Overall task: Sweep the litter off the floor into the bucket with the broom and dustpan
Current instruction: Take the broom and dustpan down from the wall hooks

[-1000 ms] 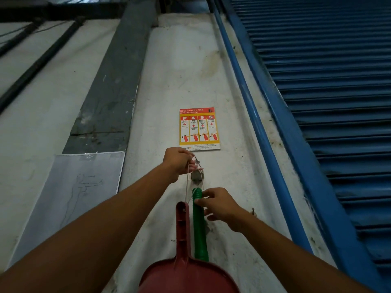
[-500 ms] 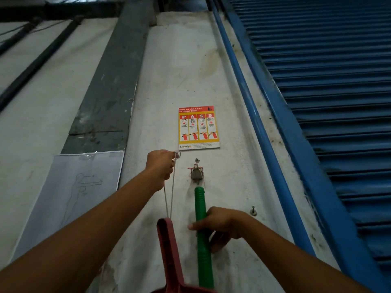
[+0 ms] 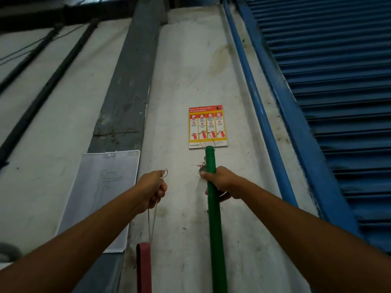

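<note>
I face a white wall. My right hand (image 3: 220, 181) grips the green broom handle (image 3: 214, 229) near its top, and the handle's tip reaches the bottom edge of the poster. A small wall hook (image 3: 202, 168) sits just left of that hand. My left hand (image 3: 153, 190) holds a thin wire loop (image 3: 152, 220) from which the red dustpan handle (image 3: 143, 267) hangs down, away from the hook. The broom head, the dustpan scoop and the bucket are out of view.
A fire-extinguisher instruction poster (image 3: 207, 126) is on the wall above the hook. A laminated white sheet (image 3: 101, 197) hangs at the left beside a grey column (image 3: 127, 85). A blue roller shutter (image 3: 338, 102) with its blue frame fills the right side.
My left hand took the dustpan's wire loop off the hook and carried it left and down. My right hand slid down the green handle, then lifted the broom past the hook.
</note>
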Demonstrator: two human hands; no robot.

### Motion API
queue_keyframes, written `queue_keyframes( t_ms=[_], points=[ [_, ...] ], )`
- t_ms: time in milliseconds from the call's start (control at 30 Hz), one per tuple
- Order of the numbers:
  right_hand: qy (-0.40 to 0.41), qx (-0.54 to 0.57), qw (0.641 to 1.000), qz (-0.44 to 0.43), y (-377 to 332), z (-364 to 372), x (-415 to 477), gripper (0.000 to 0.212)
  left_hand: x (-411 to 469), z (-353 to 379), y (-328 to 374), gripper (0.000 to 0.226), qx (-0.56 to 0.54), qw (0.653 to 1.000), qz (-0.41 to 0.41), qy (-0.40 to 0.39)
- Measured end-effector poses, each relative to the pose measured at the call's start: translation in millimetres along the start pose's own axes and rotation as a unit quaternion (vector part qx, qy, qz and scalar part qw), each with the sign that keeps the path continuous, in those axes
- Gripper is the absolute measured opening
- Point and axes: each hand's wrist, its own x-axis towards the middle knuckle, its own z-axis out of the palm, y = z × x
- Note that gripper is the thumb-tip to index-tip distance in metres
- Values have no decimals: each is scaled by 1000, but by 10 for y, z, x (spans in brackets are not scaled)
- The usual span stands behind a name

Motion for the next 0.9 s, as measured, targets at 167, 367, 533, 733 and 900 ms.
queue_keyframes(
  t_ms=[167, 367, 533, 733, 900],
  points=[
    [-75, -23, 997, 17, -88, 114, -250, 52, -293, -111, -27, 63, 10, 999, -39, 1],
    [-216, -27, 965, 146, -106, 252, -775, 63, -791, -261, -322, 61, 73, 994, -85, -17],
    [-297, 3, 934, 198, -94, 347, -1240, 62, -1272, -408, -616, 51, 187, 976, -99, -45],
    [-284, 226, 887, 284, 124, 740, -1888, 44, -1920, -668, -895, 30, 383, 917, -69, -92],
    [-263, 361, 820, 358, 146, 1015, -2667, 29, -2693, -974, -1098, 30, 437, 860, -93, -247]
  ],
)
